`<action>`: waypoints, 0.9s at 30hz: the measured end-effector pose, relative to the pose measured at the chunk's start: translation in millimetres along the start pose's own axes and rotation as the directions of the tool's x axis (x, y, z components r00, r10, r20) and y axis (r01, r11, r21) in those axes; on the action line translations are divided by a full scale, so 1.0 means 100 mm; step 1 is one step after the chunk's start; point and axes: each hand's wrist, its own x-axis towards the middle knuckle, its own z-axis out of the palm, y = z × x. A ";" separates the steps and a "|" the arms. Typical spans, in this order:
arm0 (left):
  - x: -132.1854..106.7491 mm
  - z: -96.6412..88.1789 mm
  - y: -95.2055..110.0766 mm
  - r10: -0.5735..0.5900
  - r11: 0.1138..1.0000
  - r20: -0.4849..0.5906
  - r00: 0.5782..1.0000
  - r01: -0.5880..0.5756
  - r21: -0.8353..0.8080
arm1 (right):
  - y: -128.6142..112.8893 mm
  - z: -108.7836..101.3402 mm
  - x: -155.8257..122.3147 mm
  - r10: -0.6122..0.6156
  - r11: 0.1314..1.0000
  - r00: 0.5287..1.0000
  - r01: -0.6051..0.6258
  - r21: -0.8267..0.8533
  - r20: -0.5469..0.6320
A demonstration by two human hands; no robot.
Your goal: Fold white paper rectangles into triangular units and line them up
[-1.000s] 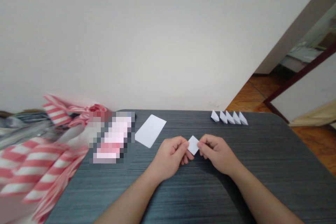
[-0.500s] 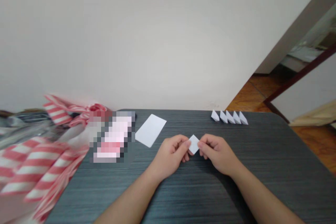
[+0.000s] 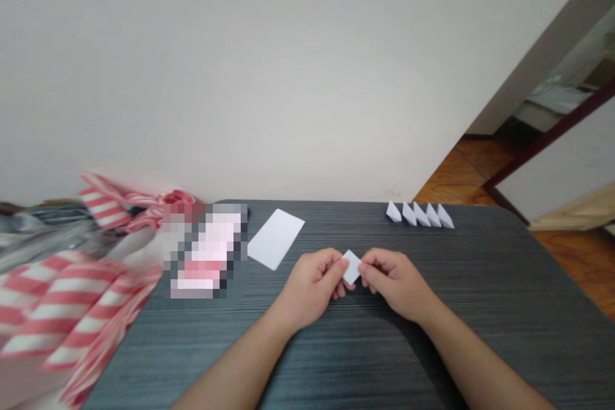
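Observation:
A small folded white paper piece is pinched between both my hands just above the dark table. My left hand grips its left edge with thumb and curled fingers. My right hand pinches its right edge, fingers closed. A flat white paper rectangle lies on the table to the left of my hands. Several folded white paper triangles stand in a row at the table's far right edge.
A blurred pink and white object lies left of the paper rectangle. Red and white striped cloth covers the left side. A white wall stands behind the table, and a wooden floor shows at the right.
My right hand has shifted slightly left, closing over more of the paper piece, which now looks narrower. The left hand has barely moved.

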 end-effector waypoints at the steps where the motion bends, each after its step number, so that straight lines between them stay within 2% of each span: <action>1: 0.00 0.00 -0.02 0.005 1.000 -0.003 1.000 -0.004 0.007 | 0.00 0.00 0.00 -0.001 1.000 1.000 0.001 -0.001 -0.016; 7: 0.02 -0.02 -0.14 0.036 0.999 -0.024 0.999 -0.036 -0.012 | 0.02 -0.01 0.00 -0.025 1.000 0.992 0.025 -0.006 -0.123; 11: 0.03 -0.01 -0.17 0.018 0.999 -0.027 0.999 -0.019 -0.029 | 0.03 -0.02 -0.01 -0.043 0.999 0.995 0.044 0.009 -0.093; 17: 0.03 0.00 -0.16 0.018 0.997 -0.004 1.000 -0.019 -0.077 | 0.11 0.00 -0.01 -0.118 0.975 0.985 0.139 0.173 -0.126; 22: 0.02 -0.02 -0.10 0.032 0.999 0.040 0.999 -0.031 -0.027 | 0.09 -0.02 0.01 -0.326 0.942 0.944 0.329 0.061 -0.057; 27: 0.00 -0.03 -0.05 0.028 0.999 0.090 0.996 -0.031 0.036 | 0.03 -0.02 0.01 -0.315 0.941 0.947 0.321 0.112 -0.060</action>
